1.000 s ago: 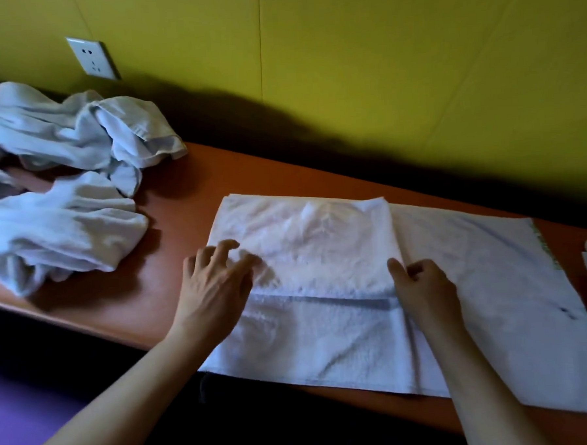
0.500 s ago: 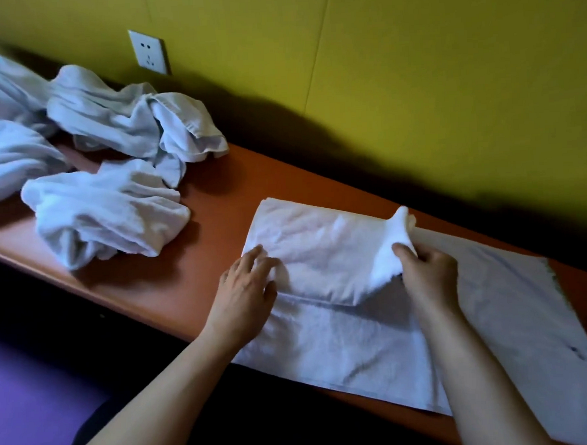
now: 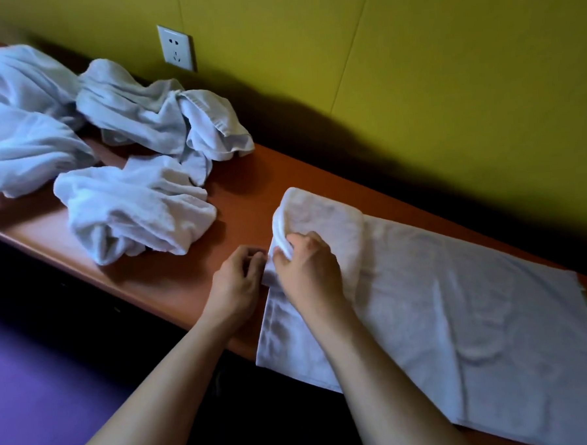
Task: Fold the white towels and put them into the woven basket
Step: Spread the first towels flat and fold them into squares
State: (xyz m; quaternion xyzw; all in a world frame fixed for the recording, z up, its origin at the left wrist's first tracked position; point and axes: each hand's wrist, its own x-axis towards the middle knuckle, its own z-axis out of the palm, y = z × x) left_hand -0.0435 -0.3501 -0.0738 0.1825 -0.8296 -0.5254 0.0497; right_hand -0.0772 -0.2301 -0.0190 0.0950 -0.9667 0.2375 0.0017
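Far left we see a heap of crumpled towels (image 3: 25, 134) on the orange table (image 3: 173, 283); just right of it another crumpled towel (image 3: 157, 117) lies by the wall under the socket (image 3: 175, 47); nearer us a third bunched towel (image 3: 135, 210) sits near the table's front edge; floor at near left looks purple (image 3: 29, 389). Centre: left hand (image 3: 237, 283) rests at the left edge of the spread towel (image 3: 443, 309), fingers curled at the cloth; whether it actually pinches it we cannot tell. Right hand (image 3: 304, 269) just beside it, fingers curled round a bunched fold of that towel, holding it at the left edge; far-left part of the towel is doubled over into a thick fold (image 3: 322, 217). Rest of the towel lies flat to the right, overhanging the near table edge. Yellow wall (image 3: 413, 63) behind; we see no basket in this view.
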